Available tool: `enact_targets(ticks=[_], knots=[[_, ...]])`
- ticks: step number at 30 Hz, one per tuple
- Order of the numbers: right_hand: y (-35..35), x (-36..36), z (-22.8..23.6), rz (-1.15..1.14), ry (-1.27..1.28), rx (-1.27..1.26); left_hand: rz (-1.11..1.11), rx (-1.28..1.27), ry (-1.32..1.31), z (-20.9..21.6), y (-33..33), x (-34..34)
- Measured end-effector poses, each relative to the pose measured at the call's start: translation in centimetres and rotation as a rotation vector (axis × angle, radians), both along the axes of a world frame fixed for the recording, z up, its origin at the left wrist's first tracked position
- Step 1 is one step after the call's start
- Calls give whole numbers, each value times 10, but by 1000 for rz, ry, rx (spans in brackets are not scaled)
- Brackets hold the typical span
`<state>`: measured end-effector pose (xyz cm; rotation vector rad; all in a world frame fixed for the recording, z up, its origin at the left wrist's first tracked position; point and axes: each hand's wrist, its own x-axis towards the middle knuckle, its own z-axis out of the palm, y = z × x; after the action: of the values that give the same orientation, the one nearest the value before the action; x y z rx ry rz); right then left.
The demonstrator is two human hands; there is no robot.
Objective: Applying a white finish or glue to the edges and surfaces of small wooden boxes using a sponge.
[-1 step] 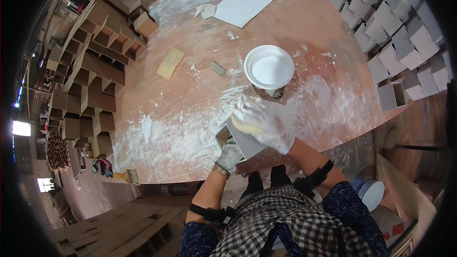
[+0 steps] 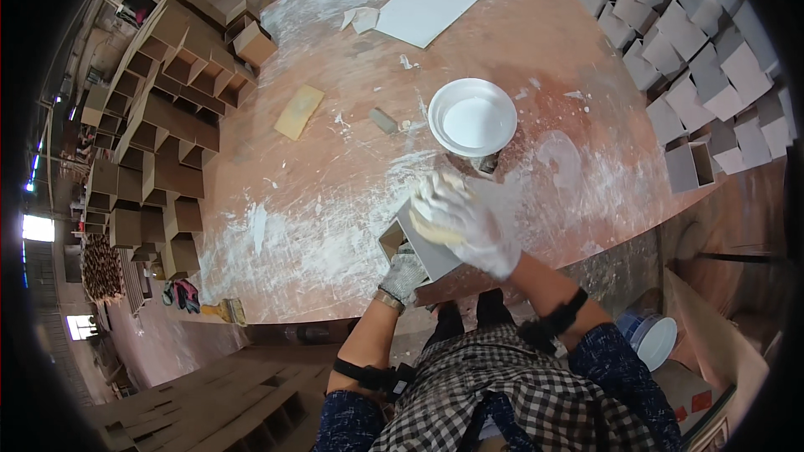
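Observation:
A grey-faced cardboard box [image 2: 437,261] with an open brown end lies near the front edge of the table. My left hand [image 2: 404,276], in a grey knit glove, grips it at the open end, some fingers hidden inside. My right hand [image 2: 469,222], in a white glove and slightly blurred, is closed over a pale yellow sponge [image 2: 433,229]. That sponge sits against the upper face of the box. Just beyond stands a white bowl [image 2: 436,121] with white liquid or paste in it, propped on something dark.
Brown open boxes [image 2: 172,172] are stacked at left, grey-white boxes [image 2: 703,88] at right. On the table [image 2: 318,201] lie a white sheet [image 2: 435,4], a yellow rectangular piece [image 2: 299,112], a small grey block [image 2: 383,120] and a brush [image 2: 228,310]. A bucket [image 2: 655,343] stands lower right.
My right hand and the sponge have shifted slightly right and toward me over the box. My left hand keeps its place.

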<state>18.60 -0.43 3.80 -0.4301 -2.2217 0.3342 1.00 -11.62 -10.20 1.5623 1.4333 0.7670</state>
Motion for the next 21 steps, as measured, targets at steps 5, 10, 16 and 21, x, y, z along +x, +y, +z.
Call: enact_targets(ticks=[5, 10, 16, 21], knots=[[-78, 45, -18, -188, -684, 21, -193, 31, 442, 23, -2, -4], [-125, 132, -37, 71, 82, -669, -373, -32, 684, 61, 10, 0], [-87, 112, 4, 130, 905, -1334, -343, 280, 690, 47, -2, -22], [-41, 80, 58, 322, 574, -929, -309, 182, 709, 90, -1, -24]])
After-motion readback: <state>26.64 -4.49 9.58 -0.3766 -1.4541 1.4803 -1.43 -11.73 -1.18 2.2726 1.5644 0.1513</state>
